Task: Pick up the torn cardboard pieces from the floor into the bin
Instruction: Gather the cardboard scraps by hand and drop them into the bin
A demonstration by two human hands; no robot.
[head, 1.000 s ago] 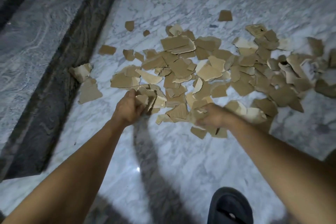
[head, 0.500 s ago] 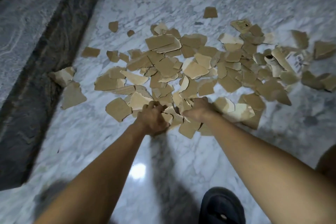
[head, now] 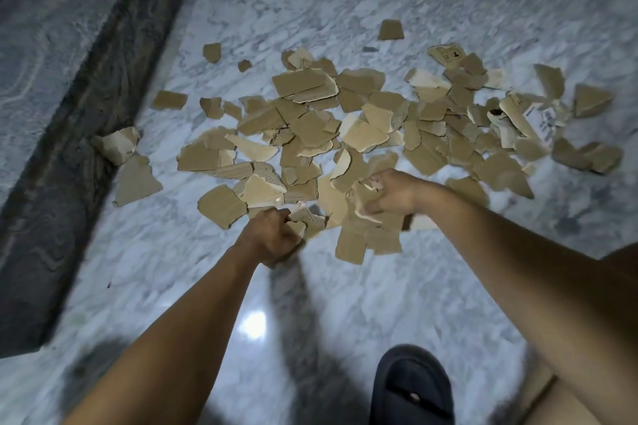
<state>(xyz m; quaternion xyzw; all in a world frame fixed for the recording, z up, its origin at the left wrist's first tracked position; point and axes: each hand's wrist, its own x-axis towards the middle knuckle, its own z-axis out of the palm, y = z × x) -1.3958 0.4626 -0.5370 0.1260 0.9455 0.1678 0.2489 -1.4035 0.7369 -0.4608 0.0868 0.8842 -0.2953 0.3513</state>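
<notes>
Far left: dark stone border [head: 86, 114] runs along the floor [head: 345, 304] edge, with two stray pieces [head: 134, 179] lying against it, apart from the main heap. The left grip [head: 272, 235] is fisted tight round a small wad of scraps [head: 303, 217] at the near edge of the heap, low to the floor. The torn cardboard pieces [head: 310, 128] are mostly on the marble just beyond both grips; the heap's long axis runs left-right across the floor and trails off toward the right edge of view. The right grip [head: 392, 193] is curled round a bigger bunch [head: 366, 235], several flaps hanging loose below the fingers and looking likely to shed. The right grip is nearer the thick middle of the heap, the left nearer the strays by the border. One lone piece [head: 390, 29] sits well beyond the heap, and there's a printed one [head: 447, 53] at the far right side. Dark slipper [head: 412, 386] at the near edge. Bin not in view, so can't tell which way the loads have to travel. Judgement: both grips are loaded, carry comes next; most of the job is not yet done.
</notes>
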